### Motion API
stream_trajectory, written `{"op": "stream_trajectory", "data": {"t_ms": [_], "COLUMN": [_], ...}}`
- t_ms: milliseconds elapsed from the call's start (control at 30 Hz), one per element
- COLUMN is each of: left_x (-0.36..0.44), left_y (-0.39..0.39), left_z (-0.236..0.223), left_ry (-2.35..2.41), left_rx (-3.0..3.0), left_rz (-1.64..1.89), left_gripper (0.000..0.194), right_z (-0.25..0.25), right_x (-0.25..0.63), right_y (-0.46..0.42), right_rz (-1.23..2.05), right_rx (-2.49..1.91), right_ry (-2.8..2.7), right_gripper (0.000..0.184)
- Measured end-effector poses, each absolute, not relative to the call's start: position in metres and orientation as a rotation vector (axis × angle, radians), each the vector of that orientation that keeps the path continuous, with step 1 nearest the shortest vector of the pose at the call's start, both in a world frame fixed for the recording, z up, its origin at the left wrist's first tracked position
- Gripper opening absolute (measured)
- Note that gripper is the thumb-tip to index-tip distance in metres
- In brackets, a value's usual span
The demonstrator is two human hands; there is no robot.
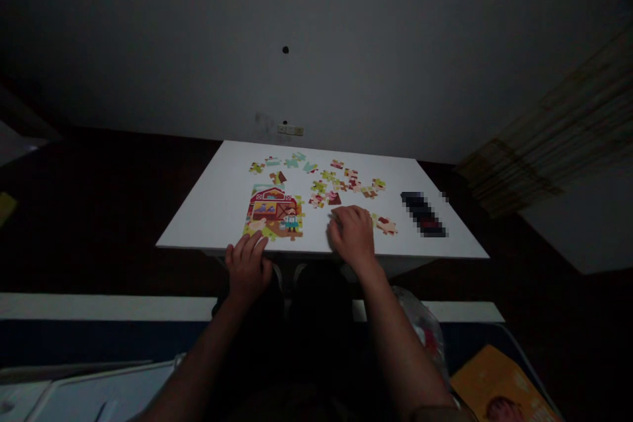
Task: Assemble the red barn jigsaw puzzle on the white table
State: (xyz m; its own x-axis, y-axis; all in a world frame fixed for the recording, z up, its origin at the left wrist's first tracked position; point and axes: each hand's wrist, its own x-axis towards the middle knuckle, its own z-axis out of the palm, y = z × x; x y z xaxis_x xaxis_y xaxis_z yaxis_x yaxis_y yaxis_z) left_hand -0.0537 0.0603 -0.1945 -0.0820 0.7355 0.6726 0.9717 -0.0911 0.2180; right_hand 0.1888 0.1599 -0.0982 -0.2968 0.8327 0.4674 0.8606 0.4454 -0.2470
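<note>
Now the left hand (247,267) lies open with spread fingers at the near edge of the white table (208,217), just at the joined jigsaw section with a red barn (271,211). The right hand (352,235) curves over the table beside loose puzzle pieces (386,225); I cannot tell if it pinches one. Near the right arm is a clear plastic bag (419,323), its contents unclear.

2 hands (351,234), 1 white table (198,224), 1 part-built jigsaw (271,214), 15+ loose pcs (328,175).
</note>
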Motion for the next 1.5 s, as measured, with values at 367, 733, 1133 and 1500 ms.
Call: {"op": "stream_trajectory", "data": {"t_ms": [367,733,1133,1500], "left_x": [-0.058,-0.057,-0.056,-0.053], "left_y": [0.061,0.056,0.053,0.051], "left_z": [-0.199,-0.196,-0.191,-0.185], "left_ry": [-1.837,-1.897,-1.932,-1.987], "left_rx": [-1.893,-1.936,-1.968,-1.967], "left_rz": [-1.035,-1.072,-1.069,-1.002], "left_gripper": [0.042,0.049,0.049,0.048], "right_z": [-0.11,-0.116,-0.135,-0.155], "right_x": [0.166,0.164,0.179,0.193], "right_y": [0.166,0.164,0.119,0.107], "right_rz": [-0.108,-0.205,-0.121,-0.119], "right_rx": [-1.421,-1.559,-1.335,-1.114], "right_ry": [-2.253,-2.124,-2.15,-2.134], "right_gripper": [0.037,0.037,0.032,0.025]}}
